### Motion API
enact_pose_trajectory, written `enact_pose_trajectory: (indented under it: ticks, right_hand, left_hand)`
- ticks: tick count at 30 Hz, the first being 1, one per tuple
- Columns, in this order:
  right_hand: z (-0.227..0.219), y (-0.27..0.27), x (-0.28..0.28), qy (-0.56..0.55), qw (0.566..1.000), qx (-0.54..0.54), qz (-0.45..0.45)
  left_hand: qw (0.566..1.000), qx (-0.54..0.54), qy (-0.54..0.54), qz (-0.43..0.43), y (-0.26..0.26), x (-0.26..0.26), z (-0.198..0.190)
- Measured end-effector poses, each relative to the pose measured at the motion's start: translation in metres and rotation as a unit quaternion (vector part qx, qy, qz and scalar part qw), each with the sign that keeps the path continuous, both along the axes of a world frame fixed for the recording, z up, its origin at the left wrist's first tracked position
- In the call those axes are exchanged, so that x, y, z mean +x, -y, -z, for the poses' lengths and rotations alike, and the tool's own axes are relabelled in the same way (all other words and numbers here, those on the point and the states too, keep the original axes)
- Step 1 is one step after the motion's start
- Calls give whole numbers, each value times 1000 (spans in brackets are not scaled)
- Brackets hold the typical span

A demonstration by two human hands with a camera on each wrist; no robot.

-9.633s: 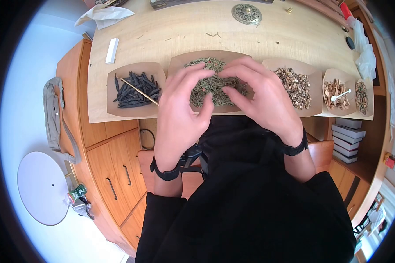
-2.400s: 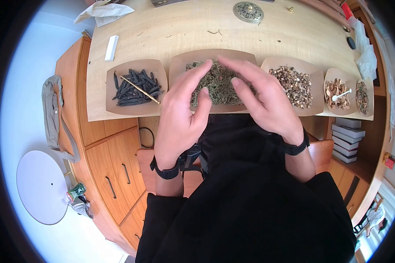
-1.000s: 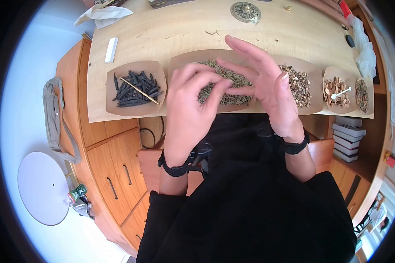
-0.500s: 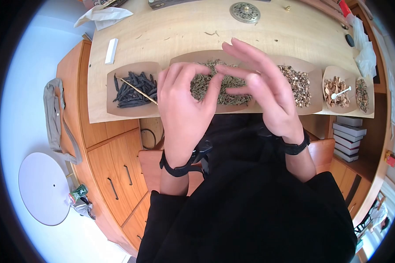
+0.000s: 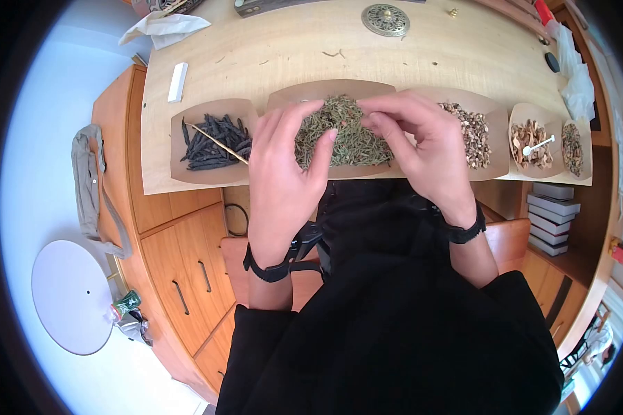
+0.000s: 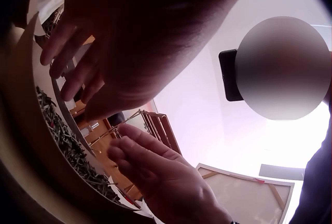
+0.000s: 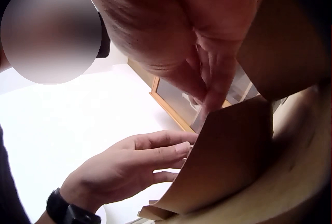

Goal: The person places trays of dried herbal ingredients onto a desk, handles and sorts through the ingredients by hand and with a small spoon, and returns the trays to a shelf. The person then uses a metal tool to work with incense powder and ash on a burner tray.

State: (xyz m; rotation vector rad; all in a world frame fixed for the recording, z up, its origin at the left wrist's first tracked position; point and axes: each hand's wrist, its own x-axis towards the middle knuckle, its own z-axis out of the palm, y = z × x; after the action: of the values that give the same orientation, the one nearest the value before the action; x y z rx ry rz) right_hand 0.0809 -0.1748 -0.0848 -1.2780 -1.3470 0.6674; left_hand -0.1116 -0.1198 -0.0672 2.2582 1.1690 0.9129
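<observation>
A brown paper tray (image 5: 304, 90) holds a heap of dried green herb sprigs (image 5: 346, 138). Over its left side is my left hand (image 5: 284, 159), fingers bent and thumb well apart, nothing between them. My right hand (image 5: 426, 142) hovers at the heap's right side, thumb tip close to the bent index finger; I cannot tell whether a sprig is between them. In the left wrist view, the right hand (image 6: 166, 177) shows beyond the tray wall with its fingertips close together. In the right wrist view, the left hand (image 7: 129, 161) has its fingertips at the tray edge.
Left is a tray of dark dried pods (image 5: 218, 142) with a thin stick (image 5: 218, 143) across it. To the right are trays of chopped pieces (image 5: 471, 135), slices with a white spoon (image 5: 537, 147), and mixed bits (image 5: 572, 149). A round metal lid (image 5: 385, 20) lies behind.
The right hand has turned from spread, raised fingers to palm down with fingers bent toward the thumb. The left hand's thumb has moved away from its fingers, and more of the sprigs show.
</observation>
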Motion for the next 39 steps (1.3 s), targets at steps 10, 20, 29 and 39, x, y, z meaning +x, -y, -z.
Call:
enact_pose_trajectory:
  ticks: [10, 20, 29, 39]
  right_hand:
    - [-19, 19, 6, 54, 995, 63, 47]
    - [-26, 55, 54, 47, 990, 62, 115]
    - [-17, 84, 92, -4, 985, 58, 161]
    - [-8, 93, 108, -28, 984, 67, 165]
  left_hand:
    - [992, -18, -122, -14, 15, 12, -13]
    - [979, 19, -154, 133, 20, 35, -3]
    - [995, -24, -94, 25, 25, 20, -17]
    - [974, 1, -226, -34, 29, 45, -20]
